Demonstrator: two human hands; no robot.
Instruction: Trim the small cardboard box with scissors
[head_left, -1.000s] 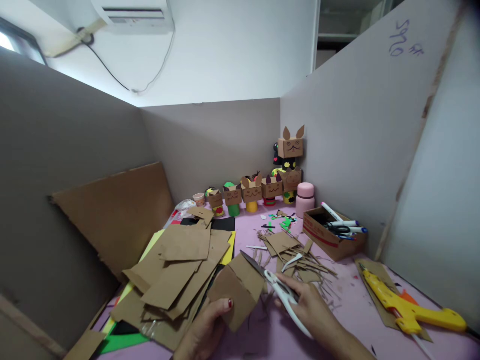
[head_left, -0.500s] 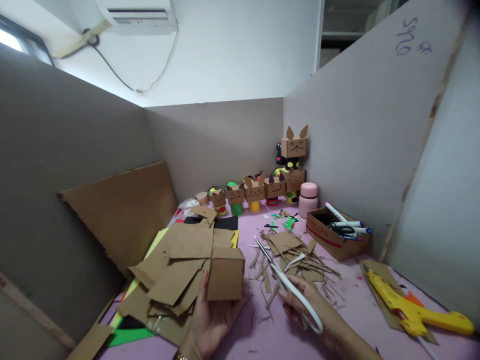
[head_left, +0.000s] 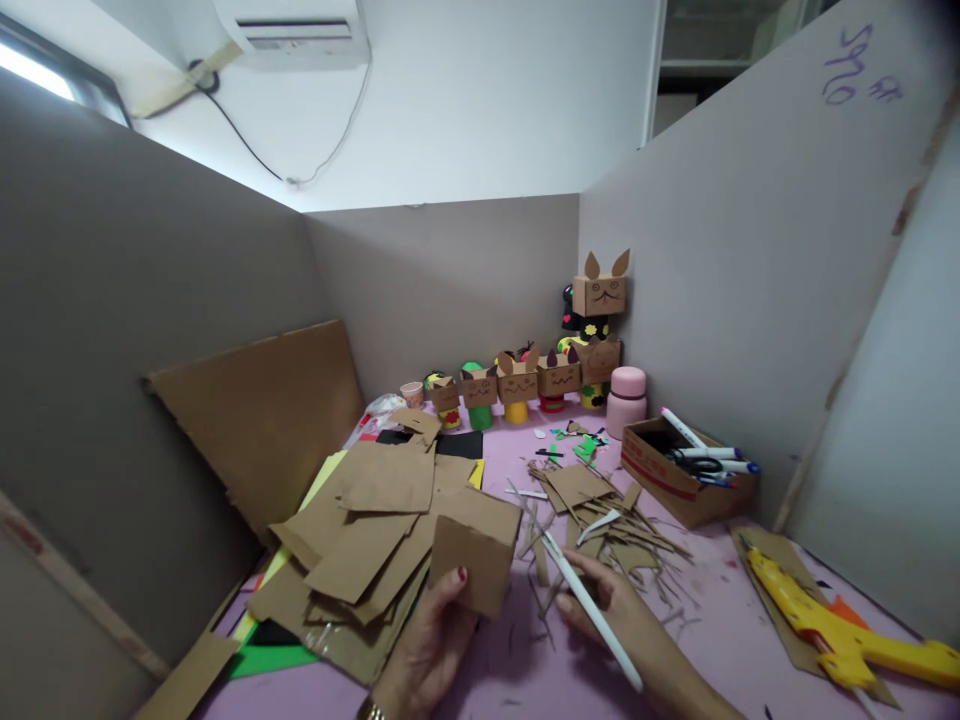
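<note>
My left hand (head_left: pixel 429 650) grips a small brown cardboard box (head_left: pixel 474 547) from below, thumb with red nail on its near face, just above the pink table (head_left: pixel 705 620). My right hand (head_left: pixel 622 620) is closed round the handles of white scissors (head_left: pixel 577 590), whose blades point up and left towards the box and look closed. The box hangs beside a pile of cut cardboard sheets (head_left: pixel 367 540) to its left.
Cardboard strips and scraps (head_left: pixel 600 510) litter the middle. A yellow glue gun (head_left: pixel 847 630) lies at the right, an open box of markers (head_left: pixel 690 470) behind it. Cardboard animal figures (head_left: pixel 525 380) and a pink bottle (head_left: pixel 626 400) line the back wall. A large cardboard sheet (head_left: pixel 262 420) leans on the left partition.
My left hand has turned the box, so a corner edge now faces me. The scissors have tilted and drawn slightly nearer to the box. The view has shifted a little left.
</note>
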